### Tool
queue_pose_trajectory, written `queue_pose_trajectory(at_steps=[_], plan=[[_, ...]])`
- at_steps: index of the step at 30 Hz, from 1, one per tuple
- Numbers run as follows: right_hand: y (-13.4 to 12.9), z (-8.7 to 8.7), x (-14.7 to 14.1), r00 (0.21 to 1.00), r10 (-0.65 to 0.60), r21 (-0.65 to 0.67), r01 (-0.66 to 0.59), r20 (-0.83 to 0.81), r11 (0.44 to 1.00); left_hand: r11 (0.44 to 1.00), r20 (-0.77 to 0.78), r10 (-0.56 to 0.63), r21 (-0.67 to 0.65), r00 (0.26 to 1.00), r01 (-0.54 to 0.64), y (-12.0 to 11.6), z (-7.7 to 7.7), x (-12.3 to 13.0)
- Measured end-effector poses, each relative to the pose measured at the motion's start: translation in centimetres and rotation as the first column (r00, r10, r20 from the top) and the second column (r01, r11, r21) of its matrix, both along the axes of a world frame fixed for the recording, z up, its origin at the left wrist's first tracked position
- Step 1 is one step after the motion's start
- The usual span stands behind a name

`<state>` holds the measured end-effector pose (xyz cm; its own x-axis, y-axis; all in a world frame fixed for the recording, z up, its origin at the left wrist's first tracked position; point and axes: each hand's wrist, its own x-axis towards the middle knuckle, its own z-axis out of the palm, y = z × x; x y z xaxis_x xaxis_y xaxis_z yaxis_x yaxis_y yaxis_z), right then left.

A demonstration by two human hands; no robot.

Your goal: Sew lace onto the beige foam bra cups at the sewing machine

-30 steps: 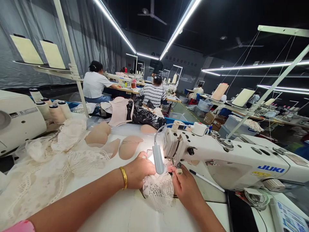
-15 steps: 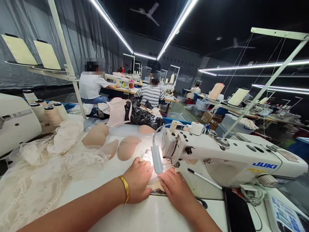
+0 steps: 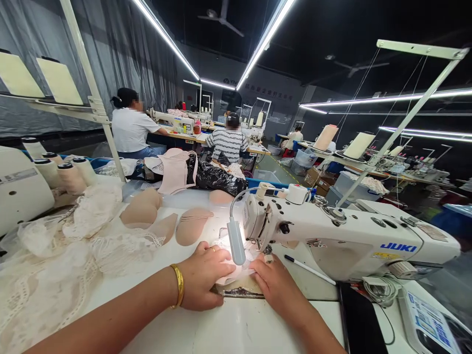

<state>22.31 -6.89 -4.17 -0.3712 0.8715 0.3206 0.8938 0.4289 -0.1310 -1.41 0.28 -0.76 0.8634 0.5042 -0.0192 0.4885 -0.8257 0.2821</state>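
Note:
A white sewing machine (image 3: 332, 236) stands on the right, its needle end over a pale fabric piece (image 3: 230, 278). Bright light from a small grey lamp (image 3: 236, 243) falls on the fabric and partly hides it. My left hand (image 3: 204, 278), with a gold bracelet at the wrist, presses on the fabric's left side, fingers spread. On the right side of the fabric, my right hand (image 3: 271, 275) has its thumb and fingers pressed together at the edge, close to the needle area.
Beige moulded cups (image 3: 193, 227) and white lace (image 3: 118, 253) lie to the left. A white pen (image 3: 309, 270) and a black phone-like object (image 3: 361, 319) lie at the right. Thread cones (image 3: 72, 178) stand at the far left. People sit at machines behind.
My left hand has shifted slightly left, away from my right hand, and the gap between them is wider. More pale fabric shows between them. The whole view has shifted slightly.

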Motion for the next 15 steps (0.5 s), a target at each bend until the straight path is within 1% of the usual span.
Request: queue_pose_trajectory(at_steps=[3, 6, 8, 10, 12, 13, 15], plan=[[-0.2, 0.5, 1.4, 0.998, -0.018, 0.01, 0.019, -0.058, 1.0, 0.997, -0.006, -0.034, 0.071, 0.999, 0.034, 0.2, -0.1, 0.0], [-0.7, 1.7, 2.5, 0.991, 0.008, -0.083, -0.019, -0.132, 0.996, 0.984, 0.013, -0.105, 0.145, 0.994, 0.103, 0.5, -0.4, 0.4], [-0.8, 2.5, 2.7, 0.977, 0.029, -0.15, -0.061, -0.21, 0.987, 0.979, 0.044, -0.141, 0.158, 0.989, 0.132, 0.8, -0.7, 0.8], [-0.7, 2.9, 2.4, 0.949, 0.039, -0.146, -0.089, -0.311, 0.985, 0.977, 0.074, -0.155, 0.157, 0.985, 0.142, 1.2, -1.1, 0.9], [-0.3, 2.7, 1.8, 0.924, 0.047, -0.091, -0.088, -0.379, 0.992, 0.974, 0.096, -0.163, 0.173, 0.982, 0.145, 1.7, -1.4, 1.0], [-0.1, 2.4, 1.4, 0.923, 0.051, -0.058, -0.08, -0.381, 0.995, 0.971, 0.103, -0.169, 0.186, 0.98, 0.148, 1.9, -1.5, 0.9], [0.2, 1.4, 0.8, 0.944, 0.047, -0.018, -0.056, -0.326, 0.998, 0.965, 0.109, -0.179, 0.214, 0.978, 0.152, 2.3, -1.5, 0.9]])
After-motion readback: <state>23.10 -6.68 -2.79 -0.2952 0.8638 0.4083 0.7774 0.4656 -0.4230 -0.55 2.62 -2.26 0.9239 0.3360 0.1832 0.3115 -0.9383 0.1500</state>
